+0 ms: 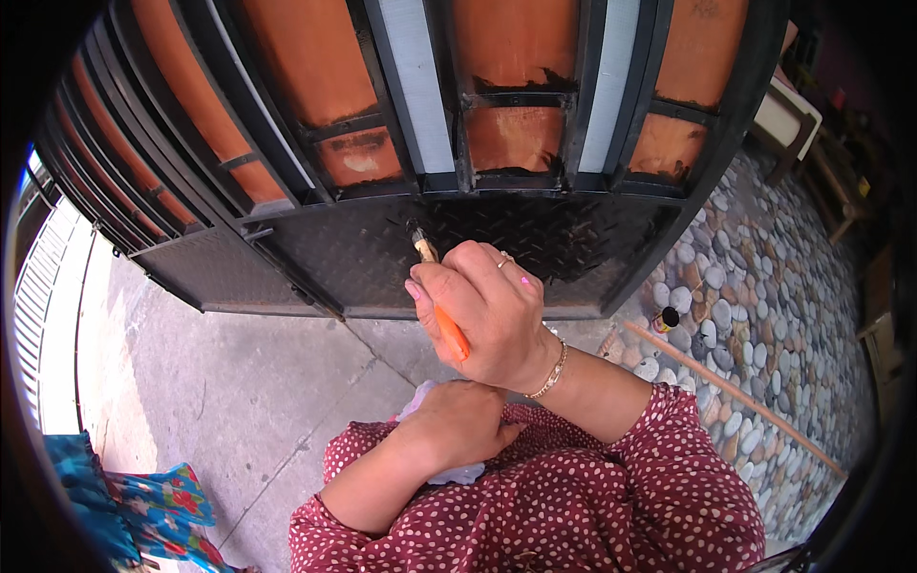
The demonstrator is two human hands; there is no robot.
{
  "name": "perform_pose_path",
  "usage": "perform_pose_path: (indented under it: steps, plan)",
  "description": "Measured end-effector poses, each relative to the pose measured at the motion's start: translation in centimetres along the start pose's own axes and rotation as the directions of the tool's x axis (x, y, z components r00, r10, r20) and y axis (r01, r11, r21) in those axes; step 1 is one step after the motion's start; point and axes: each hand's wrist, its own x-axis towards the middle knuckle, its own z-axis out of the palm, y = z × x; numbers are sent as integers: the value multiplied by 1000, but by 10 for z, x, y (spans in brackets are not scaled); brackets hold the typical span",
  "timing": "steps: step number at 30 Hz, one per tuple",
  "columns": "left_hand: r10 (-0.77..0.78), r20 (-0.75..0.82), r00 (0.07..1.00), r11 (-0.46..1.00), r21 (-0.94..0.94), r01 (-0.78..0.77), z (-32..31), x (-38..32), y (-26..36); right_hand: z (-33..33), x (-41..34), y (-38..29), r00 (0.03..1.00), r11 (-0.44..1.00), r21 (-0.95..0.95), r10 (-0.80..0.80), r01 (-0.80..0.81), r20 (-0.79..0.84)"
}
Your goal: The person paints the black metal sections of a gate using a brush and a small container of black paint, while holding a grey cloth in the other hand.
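My right hand (487,315) grips a paintbrush (450,331) by its orange handle. Its dark bristles touch the diamond-plate lower panel of a metal gate (322,247). Glossy black paint covers the panel's upper middle and right part; the rest looks duller. My left hand (458,422) rests against my lap below the right wrist, over a crumpled pale cloth or plastic (458,474), partly hidden; whether its fingers hold it cannot be told. Orange panels (516,136) with black smears at their edges sit between the gate's black bars above.
A small open can (666,319) with dark contents stands on the pebbled floor (759,336) at right, near a long wooden stick (738,394). Grey concrete (236,372) lies below the gate. Floral blue fabric (165,508) is at lower left, and a wooden bench (834,179) at upper right.
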Motion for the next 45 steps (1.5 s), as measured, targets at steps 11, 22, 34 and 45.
perform_pose_path:
  steps: [11,22,34,45]
  plan:
    - [4,3,1000,1000,5,-4,1,-3,2,-39,5,31,972,992,-84,-114,98,-204]
    - [7,-6,1000,1000,1,-7,-2,0,6,-63,-8,33,982,995,29,-94,91,161]
    - [14,-10,1000,1000,14,-14,1,4,4,-77,51,43,957,970,-66,-218,234,193]
    - [30,-14,999,999,14,-30,1,7,3,-79,74,60,918,924,-133,-374,358,-128]
